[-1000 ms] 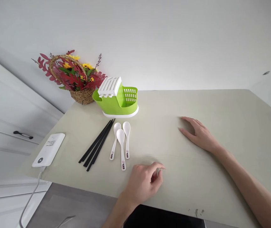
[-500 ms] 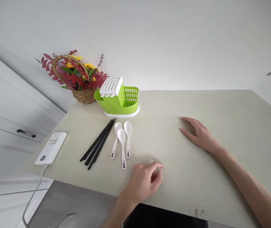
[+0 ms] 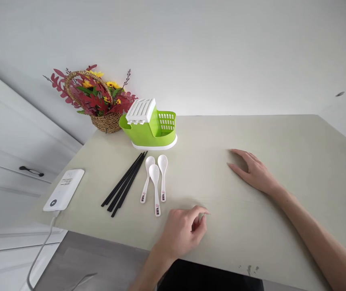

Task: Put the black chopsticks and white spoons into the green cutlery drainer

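Note:
My left hand (image 3: pixel 185 228) rests on the table near its front edge, fingers loosely curled in and thumb close to the index finger, with nothing visible in it. Just left of it lie three white spoons (image 3: pixel 155 173), bowls pointing away from me. Beside the spoons, several black chopsticks (image 3: pixel 123 186) form a slanted bundle. My right hand (image 3: pixel 256 171) lies farther right on the table, open, thumb and fingers spread and touching only the tabletop. Behind the spoons stands a green plastic utensil holder (image 3: pixel 151 135) with a white slatted top, a white base and a grid-walled compartment.
A wicker basket (image 3: pixel 107 123) of red leaves and yellow flowers stands at the back left, against the holder. A white power bank (image 3: pixel 64 190) with a cable (image 3: pixel 44 244) lies by the left edge. White cabinets (image 3: pixel 6 161) flank the table (image 3: pixel 282 137), and a wall rises behind.
The whole view has shifted very slightly, moving things a little to the left in the picture. Both hands and all objects keep their places on the table.

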`<state>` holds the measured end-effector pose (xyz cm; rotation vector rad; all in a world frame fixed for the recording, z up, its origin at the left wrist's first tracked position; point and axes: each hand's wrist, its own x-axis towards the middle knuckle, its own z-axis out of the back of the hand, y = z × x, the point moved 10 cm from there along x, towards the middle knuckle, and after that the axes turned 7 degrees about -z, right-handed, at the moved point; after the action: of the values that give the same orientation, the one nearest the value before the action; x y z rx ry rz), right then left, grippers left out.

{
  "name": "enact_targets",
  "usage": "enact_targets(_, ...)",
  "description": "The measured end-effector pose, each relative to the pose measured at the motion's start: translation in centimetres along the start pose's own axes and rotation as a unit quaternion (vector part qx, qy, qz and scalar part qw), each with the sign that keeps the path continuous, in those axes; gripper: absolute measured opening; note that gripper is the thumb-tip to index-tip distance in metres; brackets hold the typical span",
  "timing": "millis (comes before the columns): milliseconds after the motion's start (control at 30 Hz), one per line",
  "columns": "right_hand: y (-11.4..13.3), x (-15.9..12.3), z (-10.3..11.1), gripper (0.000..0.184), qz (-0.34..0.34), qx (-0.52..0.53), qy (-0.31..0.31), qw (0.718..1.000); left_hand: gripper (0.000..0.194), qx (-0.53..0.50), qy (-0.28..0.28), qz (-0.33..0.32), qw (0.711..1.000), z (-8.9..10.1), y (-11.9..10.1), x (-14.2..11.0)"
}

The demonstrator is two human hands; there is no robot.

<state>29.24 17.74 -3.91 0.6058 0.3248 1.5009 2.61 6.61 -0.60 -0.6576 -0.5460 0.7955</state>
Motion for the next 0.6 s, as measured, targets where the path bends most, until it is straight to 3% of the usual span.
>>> enact_targets(600,0.16,-0.06,0.06,0.059,0.008,-0.002,-0.003,1.000,0.023,0.002,-0.003,0.007,1.000,0.07,0.01,-0.06)
